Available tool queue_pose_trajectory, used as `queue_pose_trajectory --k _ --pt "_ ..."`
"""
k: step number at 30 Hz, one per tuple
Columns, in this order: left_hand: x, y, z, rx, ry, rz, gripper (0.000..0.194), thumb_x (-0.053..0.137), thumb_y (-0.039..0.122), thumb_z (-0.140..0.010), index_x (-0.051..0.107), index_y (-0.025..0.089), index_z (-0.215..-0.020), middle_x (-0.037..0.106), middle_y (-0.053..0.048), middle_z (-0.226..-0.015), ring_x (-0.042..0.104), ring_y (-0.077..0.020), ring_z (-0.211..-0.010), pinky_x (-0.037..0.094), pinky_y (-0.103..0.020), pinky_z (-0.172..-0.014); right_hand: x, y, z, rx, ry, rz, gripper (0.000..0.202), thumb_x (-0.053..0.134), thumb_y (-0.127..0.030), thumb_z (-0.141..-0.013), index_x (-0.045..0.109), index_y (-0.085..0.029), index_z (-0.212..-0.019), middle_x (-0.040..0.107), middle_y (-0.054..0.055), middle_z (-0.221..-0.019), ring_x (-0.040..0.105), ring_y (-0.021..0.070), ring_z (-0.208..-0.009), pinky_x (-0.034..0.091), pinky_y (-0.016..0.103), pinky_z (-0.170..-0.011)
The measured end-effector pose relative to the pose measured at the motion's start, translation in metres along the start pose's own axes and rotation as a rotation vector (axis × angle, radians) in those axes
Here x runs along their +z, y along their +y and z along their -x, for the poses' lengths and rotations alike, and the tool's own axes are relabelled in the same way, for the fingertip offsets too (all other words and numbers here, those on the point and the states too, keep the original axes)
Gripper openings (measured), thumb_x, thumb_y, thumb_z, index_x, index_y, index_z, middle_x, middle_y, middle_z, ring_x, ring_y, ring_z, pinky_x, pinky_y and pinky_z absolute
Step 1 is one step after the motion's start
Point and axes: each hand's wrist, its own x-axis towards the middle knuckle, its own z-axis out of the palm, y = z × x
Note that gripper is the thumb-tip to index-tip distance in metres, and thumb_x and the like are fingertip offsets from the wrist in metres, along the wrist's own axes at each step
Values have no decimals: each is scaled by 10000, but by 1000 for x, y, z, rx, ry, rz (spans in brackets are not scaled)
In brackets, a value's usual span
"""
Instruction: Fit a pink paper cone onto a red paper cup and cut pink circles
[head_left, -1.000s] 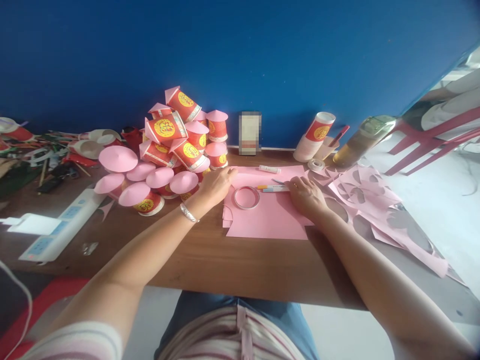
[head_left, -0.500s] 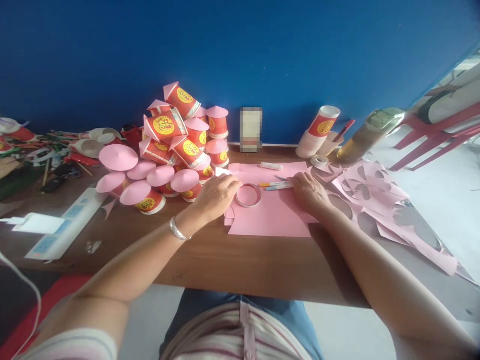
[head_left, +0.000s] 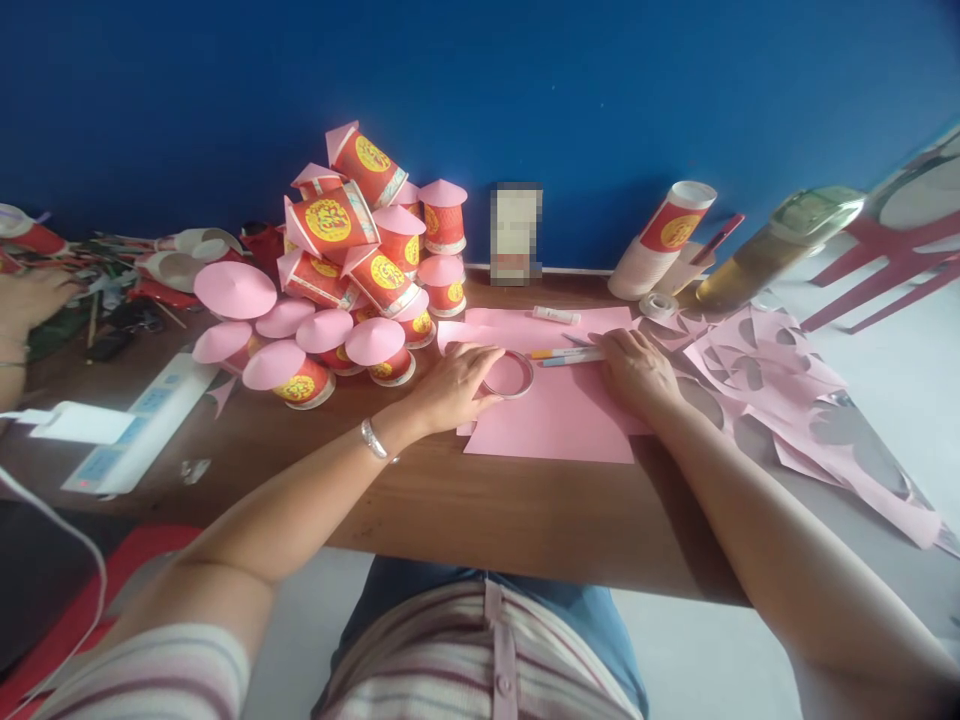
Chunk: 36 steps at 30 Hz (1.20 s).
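Observation:
My left hand (head_left: 457,388) has its thumb and fingers closed about the left side of a thin round ring (head_left: 530,380). The ring lies on a pink paper sheet (head_left: 555,425). Over on the right part of the sheet rests my right hand (head_left: 637,365), its fingers bent down and close together. Beneath its fingertips are the ends of a yellow-orange marker (head_left: 551,353) and a blue-and-white marker (head_left: 562,361). A thin dark pointed tool (head_left: 576,341) also runs under that hand; whatever the fingers hold is hidden. A white glue stick (head_left: 556,315) lies farther back.
Red paper cups with pink cone tops (head_left: 330,220) are piled on the left. At the right are stacked cups (head_left: 660,240), a tape roll (head_left: 660,305), a bottle (head_left: 780,245) and pink paper scraps (head_left: 757,360). A power strip (head_left: 142,425) and another person's hand (head_left: 37,295) are at left.
My left hand has come down beside the ring, and its thumb and fingers now close on the ring's edge. My right hand stays by the markers. Another person's hand shows more at the left.

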Motion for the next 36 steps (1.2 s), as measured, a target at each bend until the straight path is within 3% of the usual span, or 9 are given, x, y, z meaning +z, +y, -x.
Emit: queue_pose_trajectory --k 4,8,12,23,30,36 --pt "-14 9 2 17 -24 52 670 830 328 -828 507 151 -1388 630 -166 -1377 565 -341 -1309 479 -532 -1131 1 0 1 13 0 11 407 470 -87 -947 693 -152 -1281 714 128 -1094 626 280 -984 499 385 -864" --pt "-31 20 8 119 -194 134 681 843 265 -803 500 211 -1389 629 -120 -1357 573 -310 -1280 503 -490 -1099 0 0 1 18 -5 -3 374 472 -119 -963 708 -170 -1248 706 129 -1123 620 285 -1000 495 392 -863" --pt "-31 22 10 107 -286 147 692 849 255 -798 505 213 -1397 620 -126 -1369 558 -315 -1287 507 -487 -1088 1 1 1 5 5 -20 373 482 -133 -956 711 -170 -1247 699 127 -1109 605 283 -995 490 389 -877" --pt "-29 21 9 106 -302 141 736 828 239 -823 481 237 -1471 622 -122 -1390 571 -311 -1287 500 -484 -1103 -3 2 1 5 -16 -59 381 480 -125 -953 705 -156 -1258 707 140 -1138 615 298 -1010 508 414 -910" --pt "-35 17 12 115 -281 193 854 856 276 -799 434 299 -1541 499 -126 -1587 479 -329 -1475 415 -548 -1227 -2 2 2 29 -12 -104 412 463 -129 -952 697 -166 -1289 707 146 -1135 621 314 -1016 516 455 -934" --pt "-36 16 11 120 -294 232 863 854 272 -798 432 283 -1551 517 -122 -1583 462 -321 -1491 388 -557 -1254 1 3 4 58 -26 -138 424 468 -140 -945 688 -202 -1301 689 139 -1156 603 330 -1050 496 472 -952"
